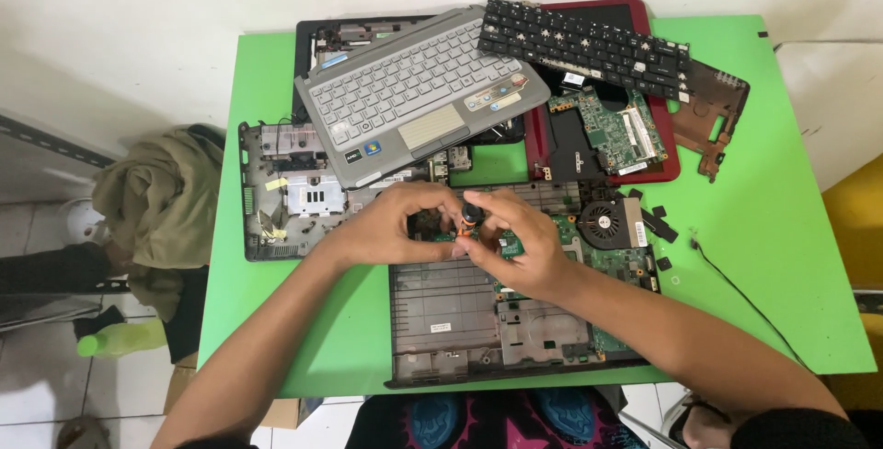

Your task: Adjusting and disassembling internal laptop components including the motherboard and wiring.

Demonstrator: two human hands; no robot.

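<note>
Green table point(763, 256); hands' point(460, 228) small object half-hidden.

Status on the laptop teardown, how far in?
Done: black keyboard is off and lies on the red shell, silver palmrest is set aside. In hand: left hand and right hand pinch a small orange-and-black part over the open base. Left: cooling fan and green motherboard sit in the base.

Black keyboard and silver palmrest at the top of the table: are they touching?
Cannot tell. In the head view the black keyboard sits right beside the silver palmrest, but no clear contact or gap shows.
</note>
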